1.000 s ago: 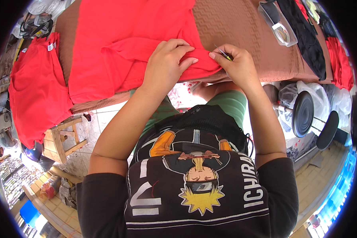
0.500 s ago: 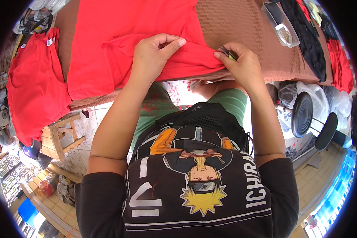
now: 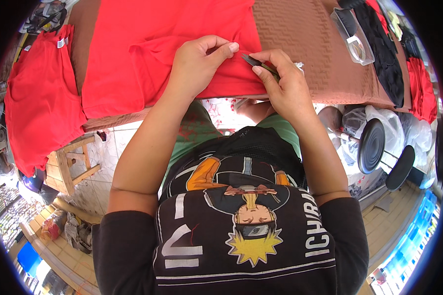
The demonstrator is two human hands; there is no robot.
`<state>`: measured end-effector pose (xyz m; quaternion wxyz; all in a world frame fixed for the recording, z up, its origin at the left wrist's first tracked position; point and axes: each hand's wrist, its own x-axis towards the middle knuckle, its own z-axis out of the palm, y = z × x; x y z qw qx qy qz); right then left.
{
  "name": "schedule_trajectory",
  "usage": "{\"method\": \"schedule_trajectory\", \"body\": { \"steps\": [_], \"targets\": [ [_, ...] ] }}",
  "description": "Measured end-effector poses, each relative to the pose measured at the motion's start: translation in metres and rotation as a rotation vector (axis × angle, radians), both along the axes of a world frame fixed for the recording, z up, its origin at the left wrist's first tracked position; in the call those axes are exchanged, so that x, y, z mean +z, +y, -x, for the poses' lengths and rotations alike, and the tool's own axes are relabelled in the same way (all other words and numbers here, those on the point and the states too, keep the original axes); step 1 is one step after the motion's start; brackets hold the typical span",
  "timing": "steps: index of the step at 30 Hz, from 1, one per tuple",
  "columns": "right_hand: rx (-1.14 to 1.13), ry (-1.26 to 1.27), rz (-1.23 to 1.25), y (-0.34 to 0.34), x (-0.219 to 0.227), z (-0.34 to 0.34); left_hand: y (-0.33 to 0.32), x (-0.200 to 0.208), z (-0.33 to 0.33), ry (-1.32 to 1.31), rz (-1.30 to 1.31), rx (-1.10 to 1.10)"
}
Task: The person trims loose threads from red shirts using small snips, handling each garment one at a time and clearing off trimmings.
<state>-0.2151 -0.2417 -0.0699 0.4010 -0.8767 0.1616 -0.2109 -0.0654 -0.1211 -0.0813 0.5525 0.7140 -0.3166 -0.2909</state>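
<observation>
A red garment (image 3: 177, 19) lies spread over the near edge of the brown-covered table. Above its bunched near part, my left hand (image 3: 197, 66) has thumb and forefinger pinched together; what is between the fingertips is too small to make out. My right hand (image 3: 285, 86) grips a pair of thread snips (image 3: 253, 61) with dark blades and a partly hidden handle. The blades point up and left, toward the left fingertips and just short of them, over the red cloth.
Another red garment (image 3: 42, 98) hangs off the table's left side above a wooden stool (image 3: 66, 164). At the right are a clear plastic case (image 3: 352, 37), black cloth (image 3: 381, 54) and more red cloth (image 3: 421, 88). Beside the table stand round black discs (image 3: 371, 146) near clear plastic bags (image 3: 403, 123).
My right hand has let go of the garment's edge and moved left, bringing the snips' blades near my left fingertips. My left hand has shifted slightly right.
</observation>
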Motion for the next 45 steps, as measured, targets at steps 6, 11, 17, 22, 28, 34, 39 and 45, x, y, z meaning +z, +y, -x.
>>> {"method": "schedule_trajectory", "body": {
  "steps": [6, 11, 17, 22, 28, 34, 39, 45],
  "targets": [
    [0.012, 0.0, 0.022, 0.003, 0.0, 0.0, 0.0, -0.001, -0.001, 0.032, 0.017, -0.001],
    [0.034, 0.02, 0.103, 0.003, 0.001, 0.003, 0.0, -0.003, -0.001, 0.025, 0.03, -0.006],
    [0.014, 0.067, 0.158, 0.007, 0.003, 0.003, 0.001, -0.001, 0.0, -0.005, 0.023, -0.014],
    [0.003, 0.074, 0.21, 0.008, 0.005, 0.004, 0.001, -0.001, 0.001, -0.01, 0.007, -0.013],
    [-0.021, 0.082, 0.237, 0.01, 0.003, 0.001, 0.001, -0.001, 0.001, -0.022, -0.003, -0.009],
    [-0.032, 0.071, 0.241, 0.014, 0.003, -0.002, 0.001, -0.001, 0.001, -0.031, -0.012, -0.004],
    [-0.01, 0.06, 0.253, 0.015, 0.0, -0.004, 0.0, -0.003, 0.0, -0.038, 0.025, -0.012],
    [-0.024, 0.025, 0.142, 0.006, 0.001, 0.007, -0.001, 0.004, -0.002, 0.185, 0.082, 0.038]
  ]
}}
